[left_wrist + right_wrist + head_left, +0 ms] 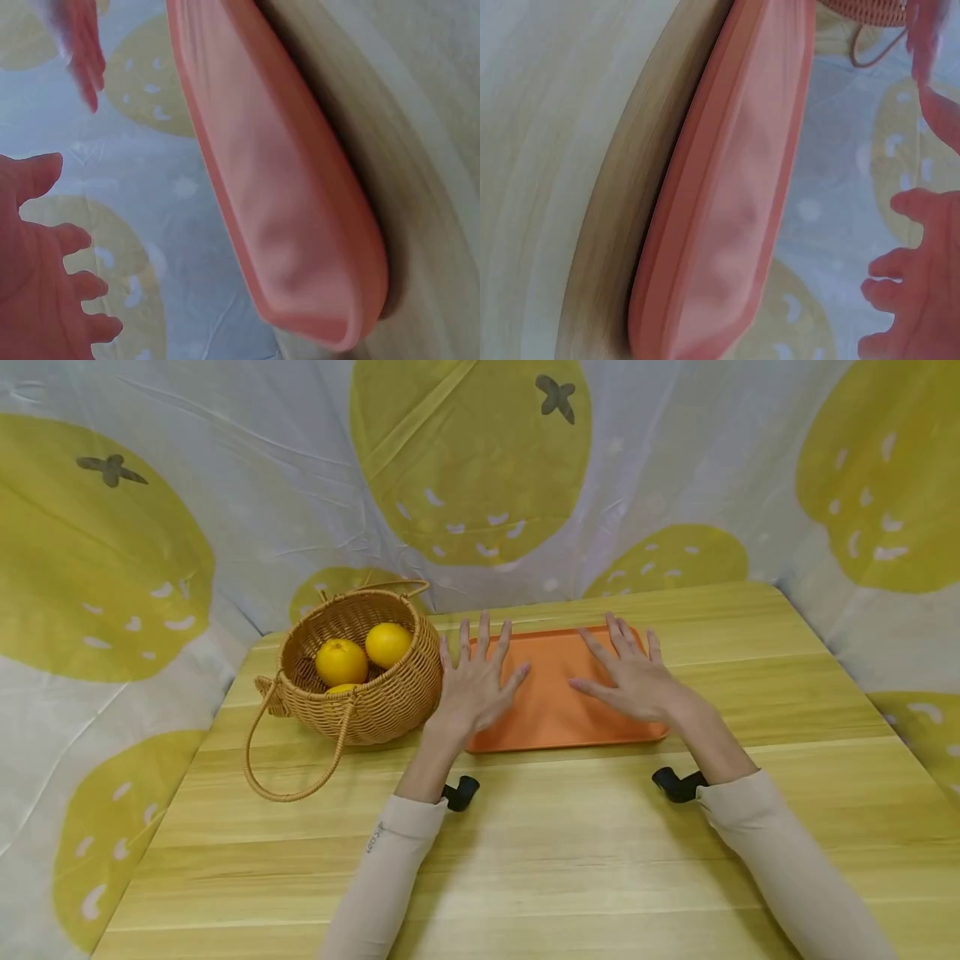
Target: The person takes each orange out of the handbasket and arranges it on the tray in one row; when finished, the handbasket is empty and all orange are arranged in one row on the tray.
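A flat orange tray lies on the wooden table, slightly past the middle. Both hands hover over it, palms down and fingers spread. My left hand is above the tray's left end, my right hand above its right half. In the left wrist view a gap shows between the left hand and the tray. The right wrist view shows the same gap between the right hand and the tray. Neither hand holds anything.
A round wicker basket stands just left of the tray, tilted, close to my left hand. It holds three oranges, and its loop handle lies on the table. A fruit-print cloth hangs behind and at both sides.
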Demonstrator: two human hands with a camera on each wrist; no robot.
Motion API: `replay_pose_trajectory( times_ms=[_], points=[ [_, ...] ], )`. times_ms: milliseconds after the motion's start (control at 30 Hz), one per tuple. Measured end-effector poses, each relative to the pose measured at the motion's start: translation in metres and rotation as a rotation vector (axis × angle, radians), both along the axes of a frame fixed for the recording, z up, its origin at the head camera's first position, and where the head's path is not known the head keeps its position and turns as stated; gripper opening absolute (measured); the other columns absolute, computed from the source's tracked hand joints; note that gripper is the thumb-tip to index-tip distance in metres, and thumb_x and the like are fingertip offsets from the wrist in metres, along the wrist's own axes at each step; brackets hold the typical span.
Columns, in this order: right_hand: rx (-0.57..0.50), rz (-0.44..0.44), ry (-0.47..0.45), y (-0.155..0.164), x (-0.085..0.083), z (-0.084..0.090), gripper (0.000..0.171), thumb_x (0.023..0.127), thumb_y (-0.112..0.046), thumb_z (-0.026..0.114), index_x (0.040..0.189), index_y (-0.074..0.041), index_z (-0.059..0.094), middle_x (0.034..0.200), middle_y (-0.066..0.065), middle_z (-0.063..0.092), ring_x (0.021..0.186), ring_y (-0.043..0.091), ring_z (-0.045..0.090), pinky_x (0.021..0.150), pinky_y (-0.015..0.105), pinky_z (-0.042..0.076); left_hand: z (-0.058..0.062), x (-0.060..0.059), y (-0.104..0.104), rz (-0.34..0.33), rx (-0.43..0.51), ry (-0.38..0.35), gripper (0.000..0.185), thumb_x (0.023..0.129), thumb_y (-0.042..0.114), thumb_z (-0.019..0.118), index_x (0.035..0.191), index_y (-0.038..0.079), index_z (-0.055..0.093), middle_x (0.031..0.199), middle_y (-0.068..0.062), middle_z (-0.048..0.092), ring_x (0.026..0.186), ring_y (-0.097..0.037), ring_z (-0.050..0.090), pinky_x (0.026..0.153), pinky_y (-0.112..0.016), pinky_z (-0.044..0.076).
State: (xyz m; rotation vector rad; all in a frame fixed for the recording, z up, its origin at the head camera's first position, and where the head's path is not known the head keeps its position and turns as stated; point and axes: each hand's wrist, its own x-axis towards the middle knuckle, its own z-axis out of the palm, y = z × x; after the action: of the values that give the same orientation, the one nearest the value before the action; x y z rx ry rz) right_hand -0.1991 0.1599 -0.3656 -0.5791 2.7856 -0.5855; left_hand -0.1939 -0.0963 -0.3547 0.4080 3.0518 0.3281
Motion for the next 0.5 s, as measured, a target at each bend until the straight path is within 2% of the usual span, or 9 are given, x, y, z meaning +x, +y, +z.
replay_pose_trajectory(
  times_ms=[267, 500],
  points=[
    [-0.041, -0.026, -0.089, 0.030, -0.010, -0.005, 0.090, 0.105, -0.066, 0.038, 0.167, -0.022, -0.010, 0.166, 0.015, -0.036, 0.156, 0.043, -0.025, 0.117, 0.071, -0.023, 0.026, 0.004, -0.011, -0.034, 0.003, -0.044, 0.074, 0.109, 0.060, 0.028, 0.168, 0.028, -0.003, 0.173, -0.004, -0.022, 0.160, -0.032, -0.022, 0.126, -0.062, -0.014],
    [-0.088, -0.037, -0.184, 0.054, -0.019, -0.014, 0.092, 0.106, -0.062, 0.042, 0.166, -0.021, -0.013, 0.166, 0.026, -0.031, 0.154, 0.049, -0.024, 0.113, 0.076, -0.022, 0.063, 0.012, -0.040, -0.063, 0.030, -0.075, 0.075, 0.109, 0.060, 0.030, 0.167, 0.029, -0.005, 0.173, -0.005, -0.019, 0.160, -0.032, -0.021, 0.126, -0.062, -0.015]
  ],
)
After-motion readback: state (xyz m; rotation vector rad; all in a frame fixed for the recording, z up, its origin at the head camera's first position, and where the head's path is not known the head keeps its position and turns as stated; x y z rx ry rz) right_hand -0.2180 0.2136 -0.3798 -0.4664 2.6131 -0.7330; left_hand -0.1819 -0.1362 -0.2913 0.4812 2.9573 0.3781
